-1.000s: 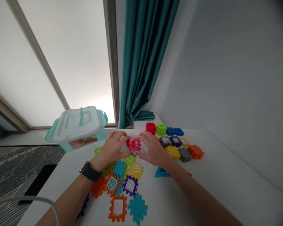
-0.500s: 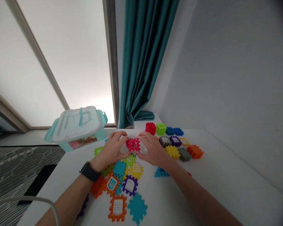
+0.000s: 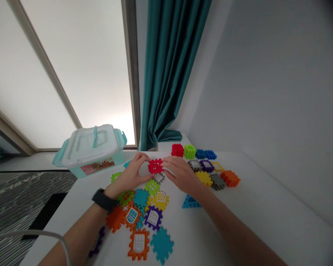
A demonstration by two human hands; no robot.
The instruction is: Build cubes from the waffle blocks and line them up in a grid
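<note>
A small red toothed building-block piece [image 3: 155, 166] with openings in it is held between my two hands above the white table. My left hand [image 3: 134, 171], on the wrist with a dark watch, has its fingertips at the piece's left edge, and its thumb curves below. Against the right edge rest the bent fingers of my right hand [image 3: 180, 173]; its thumb is mostly hidden. Just beneath are a grey window piece [image 3: 159, 177] and a lime-green window piece [image 3: 152, 187]. Closer to me lie a yellow window piece [image 3: 160, 199] and a purple window piece [image 3: 153, 218].
A lidded teal box [image 3: 97, 147] stands at the back left. Stacked red blocks [image 3: 177, 150], lime blocks [image 3: 189, 151] and orange blocks [image 3: 230, 178] sit at the right. Blue triangle pieces [image 3: 191, 202] lie by my right forearm. A pale cable [image 3: 44, 233] crosses the lower left.
The red piece has turned in my fingers and shifted slightly up and left. My right fingers have moved along its edge, and the grey window piece below shows more.
</note>
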